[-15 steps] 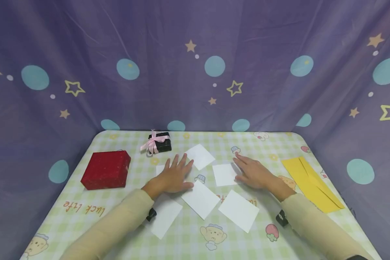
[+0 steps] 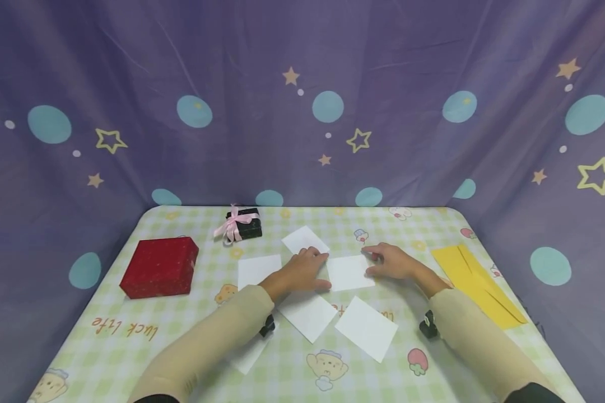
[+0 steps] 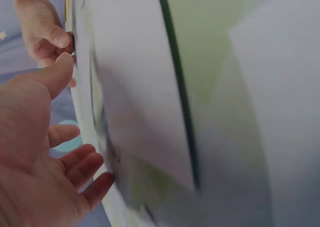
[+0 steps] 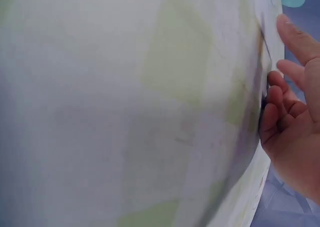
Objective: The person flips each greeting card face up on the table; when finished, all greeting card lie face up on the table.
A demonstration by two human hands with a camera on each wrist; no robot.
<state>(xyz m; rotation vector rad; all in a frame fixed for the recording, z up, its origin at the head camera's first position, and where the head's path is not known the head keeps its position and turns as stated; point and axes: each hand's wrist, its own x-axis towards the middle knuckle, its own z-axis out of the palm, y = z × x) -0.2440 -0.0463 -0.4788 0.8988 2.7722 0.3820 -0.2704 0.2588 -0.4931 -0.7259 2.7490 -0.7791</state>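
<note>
Several white cards lie on the checked tablecloth (image 2: 131,358). My left hand (image 2: 302,271) rests flat beside the left edge of the middle card (image 2: 350,272), fingers relaxed and thumb along that edge. In the left wrist view the left hand (image 3: 45,152) shows an open palm against the blurred cloth. My right hand (image 2: 390,262) sits at the card's far right corner with curled fingers, and seems to pinch that corner. The right wrist view shows the right hand (image 4: 290,117) with fingers curled against the paper. Other cards lie nearby (image 2: 305,239), (image 2: 259,270), (image 2: 307,316), (image 2: 366,327).
A red box (image 2: 158,267) stands at the left. A small black box with a pink ribbon (image 2: 242,225) sits at the back. A yellow envelope (image 2: 476,285) lies along the right edge. Purple star-patterned fabric surrounds the table.
My left hand slid right off the left card to the middle card's edge. My right hand's fingers curled in at the card's corner. The head view shifted slightly.
</note>
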